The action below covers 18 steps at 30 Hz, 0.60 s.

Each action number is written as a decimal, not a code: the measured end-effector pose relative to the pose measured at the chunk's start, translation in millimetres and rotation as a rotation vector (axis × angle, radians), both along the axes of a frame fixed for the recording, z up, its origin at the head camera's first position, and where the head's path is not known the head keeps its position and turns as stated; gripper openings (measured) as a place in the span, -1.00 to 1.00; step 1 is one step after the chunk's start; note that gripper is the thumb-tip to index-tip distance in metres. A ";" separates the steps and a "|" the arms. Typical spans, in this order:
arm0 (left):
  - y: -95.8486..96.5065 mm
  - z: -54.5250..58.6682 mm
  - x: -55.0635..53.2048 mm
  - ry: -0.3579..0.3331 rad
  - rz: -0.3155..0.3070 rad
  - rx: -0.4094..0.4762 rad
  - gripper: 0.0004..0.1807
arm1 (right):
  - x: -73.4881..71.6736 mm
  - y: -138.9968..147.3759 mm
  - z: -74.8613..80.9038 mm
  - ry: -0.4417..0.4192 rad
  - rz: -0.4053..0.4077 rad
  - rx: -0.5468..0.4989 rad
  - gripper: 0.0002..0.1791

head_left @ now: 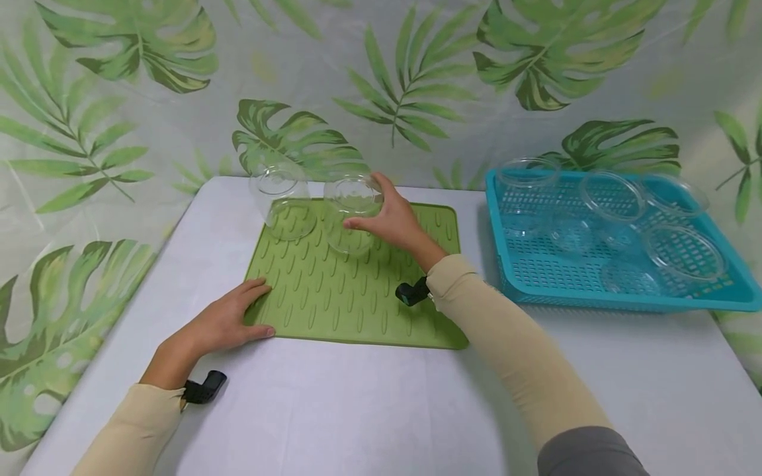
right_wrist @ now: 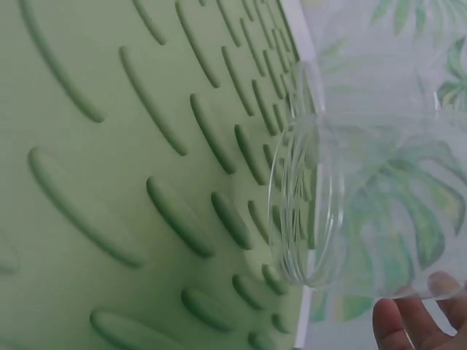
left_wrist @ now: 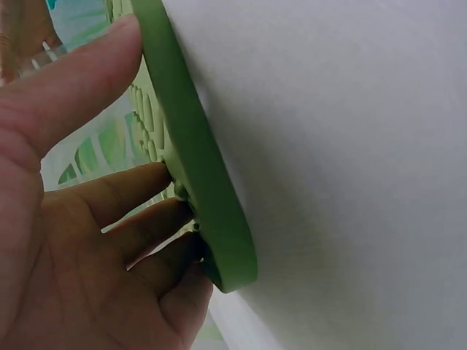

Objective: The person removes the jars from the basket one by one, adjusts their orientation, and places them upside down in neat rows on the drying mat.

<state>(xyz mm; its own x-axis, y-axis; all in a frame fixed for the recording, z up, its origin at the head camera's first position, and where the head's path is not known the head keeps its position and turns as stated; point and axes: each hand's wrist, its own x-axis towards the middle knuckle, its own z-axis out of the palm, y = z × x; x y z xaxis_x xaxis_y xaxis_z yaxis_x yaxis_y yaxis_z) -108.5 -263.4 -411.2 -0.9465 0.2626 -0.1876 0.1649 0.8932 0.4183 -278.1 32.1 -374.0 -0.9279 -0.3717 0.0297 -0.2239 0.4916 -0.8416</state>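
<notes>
My right hand grips a clear cup from its right side, thumb in front, in the head view. The cup is upside down, its rim down at the green ribbed mat; the right wrist view shows fingers against its wall. Just left of it, a second clear cup stands inverted near the mat's back left corner. At the front left corner, my left hand has its fingertips and thumb at the mat's edge, fingers fairly straight, as the left wrist view also shows.
A turquoise plastic basket stands to the right of the mat, with several clear cups inside, rims up. The white table is backed by a leaf-patterned cloth. A black wrist camera sits on each wrist.
</notes>
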 end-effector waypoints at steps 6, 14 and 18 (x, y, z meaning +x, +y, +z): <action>-1.1 -1.2 0.5 -0.008 -0.002 0.009 -0.10 | -5.5 -7.1 -6.6 -0.006 -0.009 -0.014 0.23; -0.9 -0.3 0.3 -0.019 0.017 0.005 -0.09 | -12.1 -18.1 -11.4 0.003 -0.036 -0.034 0.22; -0.4 -0.6 -0.8 -0.022 0.013 0.006 -0.10 | -13.8 -20.4 -11.5 -0.009 -0.048 -0.036 0.21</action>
<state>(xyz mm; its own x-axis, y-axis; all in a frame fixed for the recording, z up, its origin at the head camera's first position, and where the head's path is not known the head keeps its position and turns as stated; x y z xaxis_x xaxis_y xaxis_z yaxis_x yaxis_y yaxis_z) -109.3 -263.8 -411.8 -0.9455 0.2519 -0.2065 0.1446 0.8927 0.4268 -291.8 11.7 -385.5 -0.9450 -0.3253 0.0337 -0.1927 0.4708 -0.8609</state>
